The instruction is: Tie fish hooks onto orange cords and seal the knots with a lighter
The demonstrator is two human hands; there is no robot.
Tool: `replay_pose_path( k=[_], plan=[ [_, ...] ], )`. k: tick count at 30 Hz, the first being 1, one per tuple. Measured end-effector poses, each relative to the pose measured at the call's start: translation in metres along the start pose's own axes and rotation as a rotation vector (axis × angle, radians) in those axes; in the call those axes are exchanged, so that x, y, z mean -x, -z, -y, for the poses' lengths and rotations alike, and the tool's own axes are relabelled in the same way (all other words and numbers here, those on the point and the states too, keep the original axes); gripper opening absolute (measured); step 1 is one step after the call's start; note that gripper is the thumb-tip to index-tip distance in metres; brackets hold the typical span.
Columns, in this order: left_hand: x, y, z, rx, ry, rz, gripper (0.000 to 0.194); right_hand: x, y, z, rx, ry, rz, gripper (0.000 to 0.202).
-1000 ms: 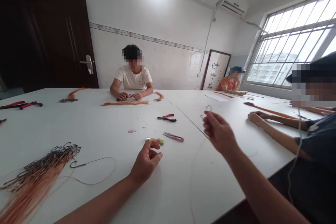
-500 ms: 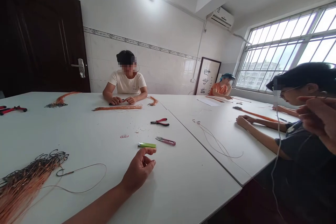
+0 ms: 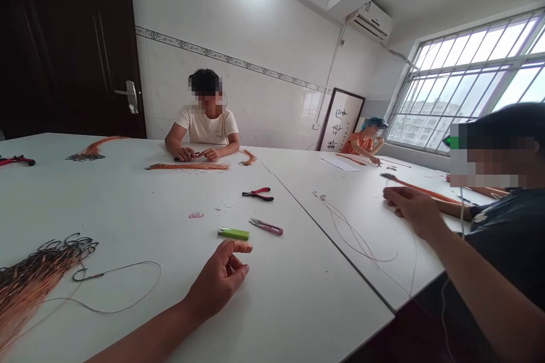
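My left hand point(image 3: 227, 272) hovers over the table's near middle, fingers half curled and thumb apart from the index finger; nothing shows between them. Just beyond it lie a green lighter point(image 3: 234, 233) and thread snips point(image 3: 266, 226) with pink handles. At the right, my right hand point(image 3: 411, 207) is raised with thumb and fingers pinched together. From it a thin fishing line point(image 3: 415, 264) hangs down past the table edge. Several looped lines with fish hooks point(image 3: 322, 197) at their far end lie on the table point(image 3: 293, 289) to the left of this hand.
A bundle of hooks on orange lines point(image 3: 51, 266) lies at left, one hook point(image 3: 87, 276) apart. Red-handled pliers point(image 3: 258, 194) lie farther back. A co-worker point(image 3: 206, 119) sits opposite, another point(image 3: 506, 204) close at right, a third point(image 3: 364, 139) far right. A white cable point(image 3: 443, 306) hangs nearby.
My right hand has come down and leftward from beside the near co-worker's head to above the table's right part. My left hand has barely moved. The view has shifted slightly.
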State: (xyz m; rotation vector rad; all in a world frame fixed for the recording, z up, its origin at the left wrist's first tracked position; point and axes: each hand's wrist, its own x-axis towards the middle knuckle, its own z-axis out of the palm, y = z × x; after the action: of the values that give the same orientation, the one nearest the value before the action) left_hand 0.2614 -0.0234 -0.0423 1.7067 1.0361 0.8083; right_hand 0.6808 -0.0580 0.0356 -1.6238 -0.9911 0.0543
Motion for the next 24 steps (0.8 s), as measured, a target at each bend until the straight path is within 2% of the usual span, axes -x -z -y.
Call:
replay_pose_path(
  k=[7, 11, 14, 17, 19, 24],
  plan=[
    [-0.006, -0.001, 0.006, 0.019, 0.024, 0.010, 0.024, -0.027, -0.109, -0.035, 0.237, -0.164, 0.292, 0.024],
    [-0.010, -0.003, 0.014, 0.034, 0.026, 0.040, 0.020, -0.042, -0.163, -0.057, 0.452, -0.210, 0.347, 0.022],
    [-0.012, -0.006, 0.022, 0.059, -0.014, 0.041, 0.017, -0.054, -0.193, -0.067, 0.579, -0.228, 0.351, 0.023],
    [-0.013, -0.009, 0.028, 0.089, -0.023, 0.041, 0.018, -0.060, -0.213, -0.071, 0.674, -0.235, 0.325, 0.025],
    [-0.013, -0.009, 0.029, 0.104, -0.010, 0.046, 0.018, -0.062, -0.218, -0.073, 0.717, -0.229, 0.282, 0.026],
    [-0.013, -0.009, 0.027, 0.095, -0.040, 0.048, 0.018, -0.065, -0.206, -0.060, 0.744, -0.159, 0.161, 0.028]
  ],
)
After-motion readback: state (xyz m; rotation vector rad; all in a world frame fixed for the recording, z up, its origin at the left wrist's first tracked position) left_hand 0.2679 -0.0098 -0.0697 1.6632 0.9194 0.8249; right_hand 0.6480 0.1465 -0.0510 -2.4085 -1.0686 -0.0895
